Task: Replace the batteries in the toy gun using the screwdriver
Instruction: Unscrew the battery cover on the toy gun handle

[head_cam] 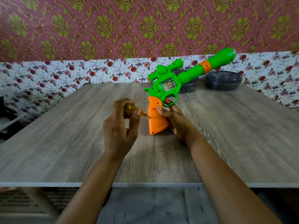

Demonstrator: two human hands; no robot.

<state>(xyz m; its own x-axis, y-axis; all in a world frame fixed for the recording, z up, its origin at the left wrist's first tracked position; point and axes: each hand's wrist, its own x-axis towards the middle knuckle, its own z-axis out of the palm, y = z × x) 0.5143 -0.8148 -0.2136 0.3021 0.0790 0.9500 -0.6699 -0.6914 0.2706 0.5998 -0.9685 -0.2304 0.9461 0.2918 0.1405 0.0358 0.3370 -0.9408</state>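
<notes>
A green toy gun with an orange grip stands on its butt on the wooden table, barrel pointing up and to the right. My right hand wraps the grip from the right side, thumb on its front face. My left hand holds a small screwdriver with a yellow translucent handle. Its tip touches the left edge of the orange grip, at a small hole there. No batteries are visible.
Two dark round lidded containers sit at the table's far right, one partly hidden behind the gun's barrel. A floral cloth covers the wall behind. The table's front edge runs just above my forearms.
</notes>
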